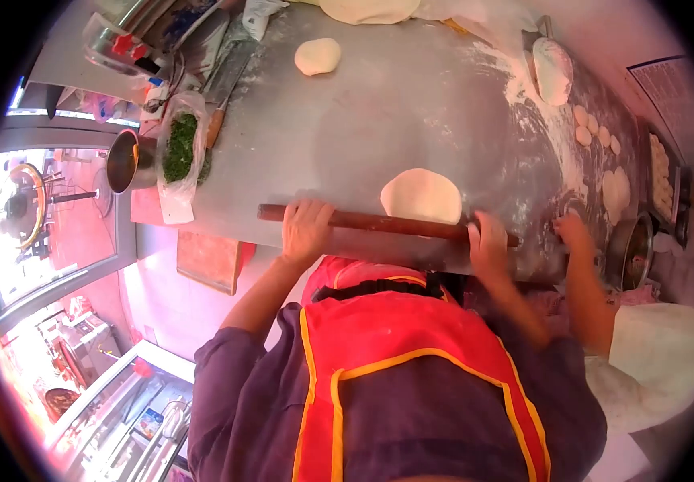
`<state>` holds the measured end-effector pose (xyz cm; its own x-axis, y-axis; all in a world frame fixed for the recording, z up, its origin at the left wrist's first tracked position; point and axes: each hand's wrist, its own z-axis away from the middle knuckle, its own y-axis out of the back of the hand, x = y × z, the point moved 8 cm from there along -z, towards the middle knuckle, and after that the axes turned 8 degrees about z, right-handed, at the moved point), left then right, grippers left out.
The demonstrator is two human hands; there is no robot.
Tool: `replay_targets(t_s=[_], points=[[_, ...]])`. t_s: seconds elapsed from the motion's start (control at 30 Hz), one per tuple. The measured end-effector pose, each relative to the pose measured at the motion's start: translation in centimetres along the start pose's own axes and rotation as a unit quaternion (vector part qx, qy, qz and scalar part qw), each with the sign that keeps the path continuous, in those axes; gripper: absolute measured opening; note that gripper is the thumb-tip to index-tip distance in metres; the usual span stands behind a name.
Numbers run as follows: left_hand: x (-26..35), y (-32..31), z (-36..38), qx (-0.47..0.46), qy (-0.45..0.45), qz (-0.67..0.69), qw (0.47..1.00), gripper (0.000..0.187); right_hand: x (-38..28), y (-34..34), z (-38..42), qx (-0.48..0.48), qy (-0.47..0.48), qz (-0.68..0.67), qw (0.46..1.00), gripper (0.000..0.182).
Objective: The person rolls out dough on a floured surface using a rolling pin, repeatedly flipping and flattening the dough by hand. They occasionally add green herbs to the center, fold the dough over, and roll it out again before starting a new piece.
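Note:
A dark wooden rolling pin point(399, 226) lies across the near edge of a flattened round of dough point(421, 195). Toward its left end, my left hand point(308, 231) is closed over the pin. My right hand point(487, 243) grips it near the other end, just right of the dough. Under both is the grey, floured worktop point(347, 120). Farther back sits a smaller thick piece of dough point(318, 56), apart from my hands.
At my right a co-worker's hand point(573, 230) touches the worktop near a metal pot point(630, 251). Small dough pieces point(592, 124) lie on flour there, below a flour scoop point(552, 72). Chopped greens point(180, 149) in a plastic bag and a metal pot point(124, 161) stand left.

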<state>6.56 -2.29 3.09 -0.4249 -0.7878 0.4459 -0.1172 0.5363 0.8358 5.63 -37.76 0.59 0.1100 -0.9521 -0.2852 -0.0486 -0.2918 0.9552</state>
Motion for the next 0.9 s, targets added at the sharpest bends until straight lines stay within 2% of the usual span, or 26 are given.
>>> replay_targets(t_s=[0.03, 0.1, 0.13, 0.2, 0.23, 0.3, 0.37, 0.47, 0.57, 0.67, 0.73, 0.77, 0.83, 0.9], points=[[-1.1, -2.0, 0.5, -0.052, 0.043, -0.007, 0.998, 0.038, 0.6, -0.7, 1.7, 0.019, -0.006, 0.059, 0.998, 0.042], [-0.8, -3.7, -0.6, -0.036, 0.080, -0.041, 0.995, 0.048, 0.8, -1.2, 3.9, 0.050, -0.024, 0.178, 0.982, 0.051], [-1.0, -4.3, -1.6, -0.026, 0.098, -0.059, 0.993, 0.054, 1.4, -1.5, 3.0, 0.038, -0.051, 0.164, 0.984, 0.052], [-2.8, -6.2, -5.2, -0.078, 0.104, -0.081, 0.988, 0.060, 2.7, -2.1, -0.6, 0.015, -0.105, 0.135, 0.985, 0.056], [-3.8, -7.2, -7.3, -0.106, 0.106, -0.093, 0.984, 0.063, 2.7, -1.7, -2.3, 0.046, -0.094, 0.141, 0.985, 0.055], [-4.7, -8.2, -12.6, -0.078, 0.060, -0.153, 0.983, 0.062, 4.4, -2.1, -7.2, 0.048, -0.083, 0.202, 0.975, 0.055], [-5.6, -8.8, -17.8, -0.050, 0.054, -0.123, 0.990, 0.063, 5.9, -1.8, -12.1, 0.083, -0.097, 0.229, 0.965, 0.055], [-6.9, -9.6, -24.4, -0.016, 0.047, -0.183, 0.982, 0.063, 7.3, -0.3, -18.3, 0.141, -0.093, 0.213, 0.962, 0.053], [-6.3, -9.9, -22.0, -0.031, 0.006, -0.171, 0.985, 0.064, 6.0, -0.6, -16.8, 0.127, -0.036, 0.141, 0.981, 0.054], [-5.0, -8.2, -11.3, -0.101, 0.041, -0.076, 0.991, 0.072, 3.3, -1.9, -6.3, 0.040, -0.034, 0.098, 0.994, 0.056], [-3.3, -6.7, -3.1, -0.128, 0.071, 0.012, 0.989, 0.082, 1.3, -2.3, 2.5, 0.019, -0.023, 0.068, 0.997, 0.064], [-3.0, -6.4, 0.4, -0.137, 0.066, 0.003, 0.988, 0.084, 0.7, -2.6, 4.9, -0.009, -0.022, 0.063, 0.998, 0.065], [-2.3, -5.9, 1.0, -0.146, 0.080, -0.004, 0.986, 0.082, 0.4, -2.2, 3.9, 0.003, -0.015, 0.070, 0.997, 0.067], [-3.8, -7.1, -3.8, -0.138, 0.077, -0.028, 0.987, 0.075, 0.8, -1.5, 0.0, 0.045, -0.013, 0.086, 0.995, 0.067]])
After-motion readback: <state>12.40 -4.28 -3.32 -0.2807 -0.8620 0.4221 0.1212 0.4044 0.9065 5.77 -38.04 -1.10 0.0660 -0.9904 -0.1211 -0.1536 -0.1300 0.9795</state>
